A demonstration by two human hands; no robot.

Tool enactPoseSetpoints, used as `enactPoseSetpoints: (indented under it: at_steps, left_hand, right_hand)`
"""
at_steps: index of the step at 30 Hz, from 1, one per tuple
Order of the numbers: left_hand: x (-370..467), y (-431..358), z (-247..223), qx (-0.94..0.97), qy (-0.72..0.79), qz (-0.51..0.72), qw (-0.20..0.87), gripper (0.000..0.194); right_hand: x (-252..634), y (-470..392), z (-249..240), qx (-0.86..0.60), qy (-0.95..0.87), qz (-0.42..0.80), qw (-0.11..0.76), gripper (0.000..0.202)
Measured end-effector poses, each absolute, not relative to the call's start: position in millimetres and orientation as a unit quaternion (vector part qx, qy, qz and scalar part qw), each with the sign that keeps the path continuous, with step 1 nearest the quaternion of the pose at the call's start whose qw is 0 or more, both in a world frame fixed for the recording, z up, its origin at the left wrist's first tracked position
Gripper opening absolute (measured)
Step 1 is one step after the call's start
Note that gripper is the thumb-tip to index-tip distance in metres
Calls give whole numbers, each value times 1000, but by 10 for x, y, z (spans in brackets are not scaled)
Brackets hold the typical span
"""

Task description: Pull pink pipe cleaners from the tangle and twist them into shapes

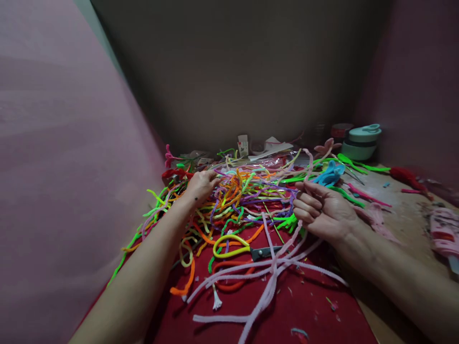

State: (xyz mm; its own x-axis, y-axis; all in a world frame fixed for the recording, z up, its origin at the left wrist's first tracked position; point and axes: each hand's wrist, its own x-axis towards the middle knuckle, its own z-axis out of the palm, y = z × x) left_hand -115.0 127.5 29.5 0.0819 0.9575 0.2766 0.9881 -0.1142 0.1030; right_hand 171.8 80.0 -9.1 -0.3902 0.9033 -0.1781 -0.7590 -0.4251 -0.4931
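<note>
Left hand [201, 187] is touching the fuzzy pile [231, 193], grip hidden, can't tell; right hand [332, 215], palm up, is pinching a pink strand [310, 165]. Head view: I'm seeing its long axis running near-to-far, pile spreading between hands, strand sitting well apart from the left hand.

Beyond the yellow-and-orange scissors [264, 253] and to their left, the person's left hand [202, 187] reaches out with its back upward, its fingers bent and their tips hard to make out. The bare forearm slants up from the near left. Beyond the scissors on their right, the right hand [328, 210] turns its palm upward, fingers curled inward, thumb and index finger close together, its forearm angling in from the near right.
</note>
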Motion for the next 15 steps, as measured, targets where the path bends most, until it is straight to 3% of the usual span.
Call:
enactPoseSetpoints:
  at_steps: [7,12,15]
  left_hand:
    - [-1105,1161,296,-764,-634,-113,34,32]
    - [-798,744,543,-772,-588,-207,124,36]
    - [-398,326,569,-789,-545,-274,-75,30]
  right_hand:
    - [1694,786,-65,-218,-159,816,512,22]
    - [1634,745,-48,-197,-120,820,523,26]
    - [1565,683,-52,-171,-117,823,529,23]
